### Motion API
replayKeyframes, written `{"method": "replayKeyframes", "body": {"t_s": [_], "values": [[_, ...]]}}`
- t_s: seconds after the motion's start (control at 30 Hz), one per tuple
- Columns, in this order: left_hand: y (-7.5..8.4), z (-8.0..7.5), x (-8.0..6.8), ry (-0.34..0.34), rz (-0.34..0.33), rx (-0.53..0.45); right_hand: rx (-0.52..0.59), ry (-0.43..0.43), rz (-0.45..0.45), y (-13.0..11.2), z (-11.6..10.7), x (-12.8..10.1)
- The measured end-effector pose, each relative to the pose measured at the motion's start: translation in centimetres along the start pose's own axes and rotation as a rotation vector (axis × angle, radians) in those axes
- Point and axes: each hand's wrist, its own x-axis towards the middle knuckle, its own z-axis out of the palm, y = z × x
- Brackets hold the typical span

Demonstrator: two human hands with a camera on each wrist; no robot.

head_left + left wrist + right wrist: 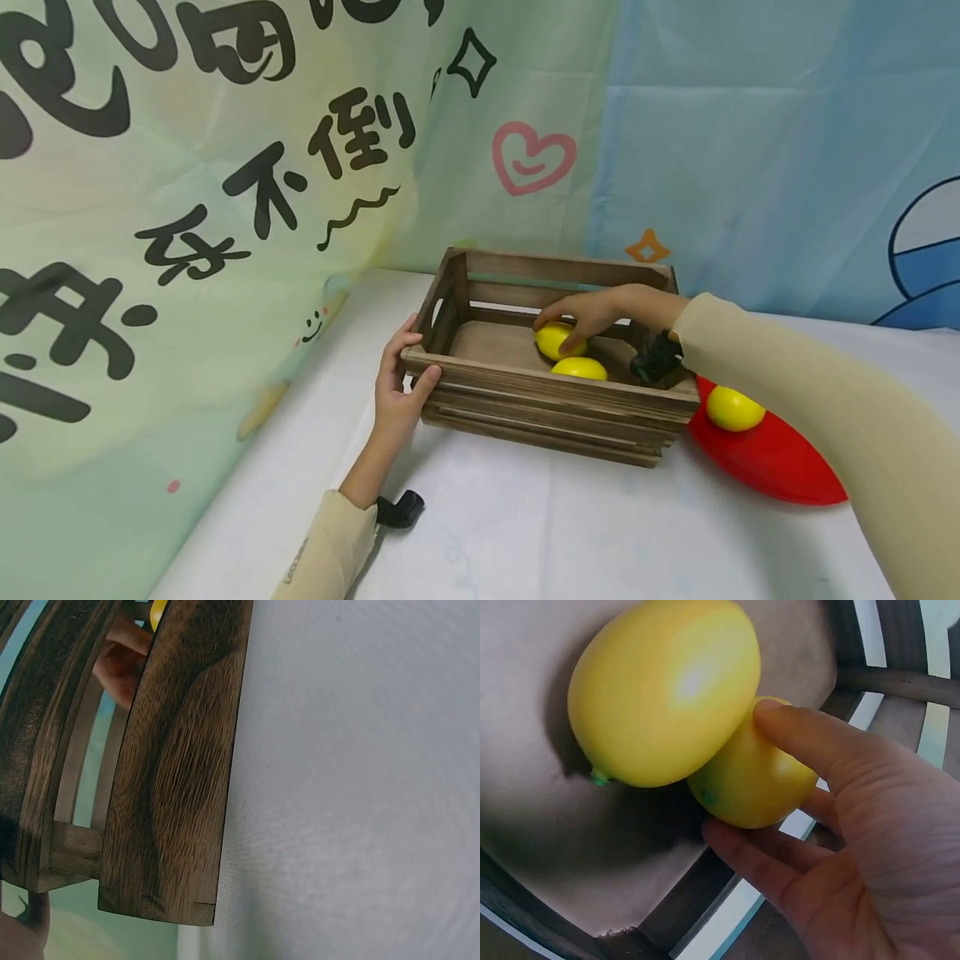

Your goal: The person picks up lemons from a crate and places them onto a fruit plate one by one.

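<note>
Pinching lemon (pixel 759 784) inside crate (pixel 547 388) with right grip (pixel 596 311); clasping crate's near-left corner with left grip (pixel 394 400), probably for steadiness.

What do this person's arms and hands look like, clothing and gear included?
The left hand and right hand are ungloved. The left sleeve is cream, with small dark lettering; the right sleeve is cream too. Each wrist wears a small black device.
</note>
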Motion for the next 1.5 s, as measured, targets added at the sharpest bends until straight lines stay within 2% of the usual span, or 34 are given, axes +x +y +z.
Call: {"method": "replayKeyframes", "body": {"t_s": [0.2,0.43,0.67,0.9,1.13,1.37,1.5], "values": [[0.1,-0.2,0.1,-0.002,0.014,-0.002,-0.034,-0.025,-0.054,0.0,-0.4,0.1],[0.2,0.0,0.1,0.005,0.031,-0.006,0.039,-0.036,-0.069,0.1,-0.6,-0.4],[0.4,0.3,-0.1,0.006,-0.002,0.004,0.117,0.029,-0.087,0.6,-0.5,-1.0],[3.2,0.8,0.3,0.007,-0.008,0.018,0.193,0.080,-0.108,0.3,-1.0,-1.4],[3.4,1.0,0.2,-0.002,-0.004,0.019,0.251,0.105,-0.182,0.1,-1.2,-2.0],[3.4,1.0,0.2,-0.001,-0.017,0.022,0.233,0.212,-0.224,-1.0,-2.0,-2.7],[3.5,0.9,0.2,0.008,-0.010,0.022,0.303,0.237,-0.247,-1.9,-3.0,-3.7]]}}
